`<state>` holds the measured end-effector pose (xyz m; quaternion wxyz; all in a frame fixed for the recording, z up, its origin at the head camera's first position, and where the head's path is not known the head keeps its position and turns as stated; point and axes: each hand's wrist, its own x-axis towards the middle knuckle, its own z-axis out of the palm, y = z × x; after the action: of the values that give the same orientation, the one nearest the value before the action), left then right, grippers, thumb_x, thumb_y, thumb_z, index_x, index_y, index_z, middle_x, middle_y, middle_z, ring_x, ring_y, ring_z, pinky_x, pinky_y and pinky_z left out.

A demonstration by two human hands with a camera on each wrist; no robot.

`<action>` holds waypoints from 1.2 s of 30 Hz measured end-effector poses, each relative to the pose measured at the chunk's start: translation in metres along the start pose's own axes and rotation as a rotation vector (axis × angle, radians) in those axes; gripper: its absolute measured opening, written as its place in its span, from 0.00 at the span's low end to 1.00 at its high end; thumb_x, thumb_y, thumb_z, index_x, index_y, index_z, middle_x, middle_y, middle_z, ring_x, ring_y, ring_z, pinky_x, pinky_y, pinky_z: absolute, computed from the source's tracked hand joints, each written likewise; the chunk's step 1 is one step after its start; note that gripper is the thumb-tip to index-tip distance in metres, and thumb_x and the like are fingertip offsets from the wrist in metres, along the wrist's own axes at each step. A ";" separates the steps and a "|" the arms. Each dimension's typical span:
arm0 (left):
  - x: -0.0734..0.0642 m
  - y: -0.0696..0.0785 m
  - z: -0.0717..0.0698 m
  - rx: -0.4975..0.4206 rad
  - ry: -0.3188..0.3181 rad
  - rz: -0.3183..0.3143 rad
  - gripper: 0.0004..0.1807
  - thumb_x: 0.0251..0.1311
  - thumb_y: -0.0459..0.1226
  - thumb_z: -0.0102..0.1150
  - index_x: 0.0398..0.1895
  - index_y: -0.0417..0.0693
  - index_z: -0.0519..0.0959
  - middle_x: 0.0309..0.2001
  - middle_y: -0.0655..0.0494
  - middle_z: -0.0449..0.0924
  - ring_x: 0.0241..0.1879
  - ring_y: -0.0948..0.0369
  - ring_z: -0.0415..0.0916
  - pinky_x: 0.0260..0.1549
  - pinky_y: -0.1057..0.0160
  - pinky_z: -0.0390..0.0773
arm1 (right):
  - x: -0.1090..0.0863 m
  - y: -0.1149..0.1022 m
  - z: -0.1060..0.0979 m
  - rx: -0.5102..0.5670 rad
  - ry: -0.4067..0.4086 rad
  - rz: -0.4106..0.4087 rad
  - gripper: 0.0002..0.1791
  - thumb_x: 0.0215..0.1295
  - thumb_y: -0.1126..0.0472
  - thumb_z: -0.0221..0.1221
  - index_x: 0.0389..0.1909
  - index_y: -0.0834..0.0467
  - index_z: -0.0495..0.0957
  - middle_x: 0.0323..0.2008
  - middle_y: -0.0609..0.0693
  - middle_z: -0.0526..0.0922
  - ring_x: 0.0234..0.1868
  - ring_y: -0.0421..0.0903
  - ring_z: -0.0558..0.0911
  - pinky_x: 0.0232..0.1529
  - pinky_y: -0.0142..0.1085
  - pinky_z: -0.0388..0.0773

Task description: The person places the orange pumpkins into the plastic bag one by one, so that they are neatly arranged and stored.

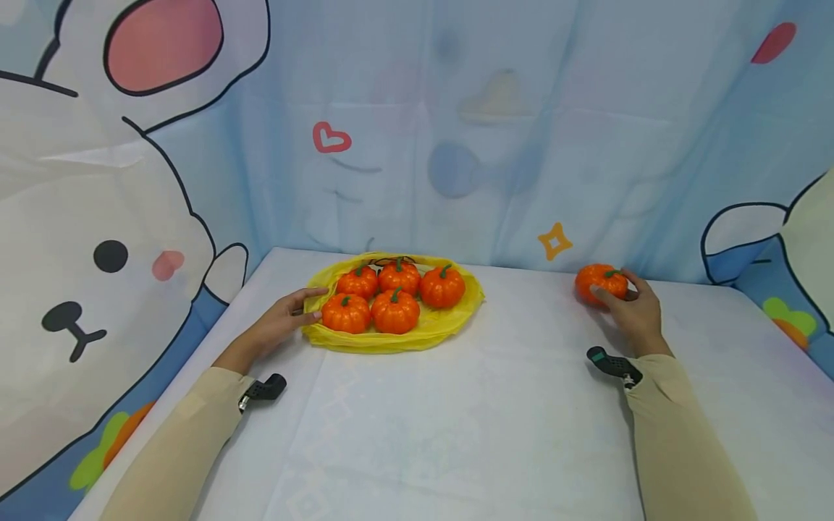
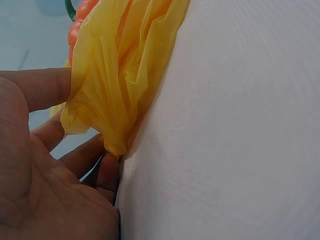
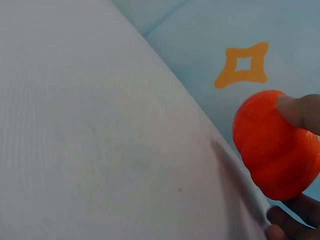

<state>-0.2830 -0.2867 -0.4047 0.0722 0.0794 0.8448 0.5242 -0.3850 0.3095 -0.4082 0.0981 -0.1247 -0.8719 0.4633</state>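
Observation:
Several small orange toy pumpkins (image 1: 395, 311) with green stems sit together in a wide-open yellow plastic bag (image 1: 391, 346) left of the table's middle. At the bag's left rim is my left hand (image 1: 281, 322), its fingers fairly straight and the thumb apart from them. Its fingertips meet the thin crinkled plastic (image 2: 120, 65) in the left wrist view, partly hidden by it. Toward the back right of the table, my right hand (image 1: 632, 312) grips another toy pumpkin (image 1: 598, 282) between thumb and fingers. The right wrist view has the thumb on the side of this pumpkin (image 3: 270, 145).
A white cloth covers the table (image 1: 443, 427). Behind it hangs a light-blue printed curtain (image 1: 391, 195), close to the back edge and wrapping both sides. Black wrist devices (image 1: 263, 388) stick out at both beige sleeves (image 1: 677, 434). Dark strands lie along the bag's back rim.

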 end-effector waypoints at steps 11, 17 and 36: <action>0.002 0.003 0.001 0.028 -0.001 -0.003 0.31 0.70 0.38 0.53 0.74 0.46 0.61 0.77 0.40 0.49 0.75 0.40 0.46 0.72 0.34 0.45 | -0.013 -0.033 0.012 0.037 -0.084 -0.269 0.46 0.63 0.39 0.61 0.78 0.38 0.50 0.75 0.64 0.56 0.66 0.65 0.67 0.61 0.46 0.77; 0.004 0.002 0.002 0.042 -0.003 -0.002 0.31 0.70 0.39 0.54 0.74 0.46 0.60 0.77 0.39 0.50 0.75 0.41 0.48 0.72 0.35 0.47 | -0.039 -0.076 0.023 0.087 -0.213 -0.368 0.45 0.65 0.48 0.63 0.78 0.42 0.49 0.73 0.64 0.59 0.66 0.64 0.69 0.65 0.57 0.69; 0.002 0.000 -0.001 0.012 -0.001 -0.006 0.30 0.70 0.40 0.54 0.74 0.47 0.62 0.78 0.40 0.48 0.76 0.41 0.44 0.72 0.34 0.43 | -0.103 -0.131 0.105 0.236 -0.651 -0.576 0.42 0.60 0.58 0.69 0.74 0.45 0.61 0.67 0.56 0.68 0.61 0.56 0.76 0.57 0.33 0.79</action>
<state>-0.2854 -0.2869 -0.4048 0.0735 0.0776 0.8480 0.5191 -0.3340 0.1248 -0.3625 -0.0429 0.2873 -0.7978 0.5284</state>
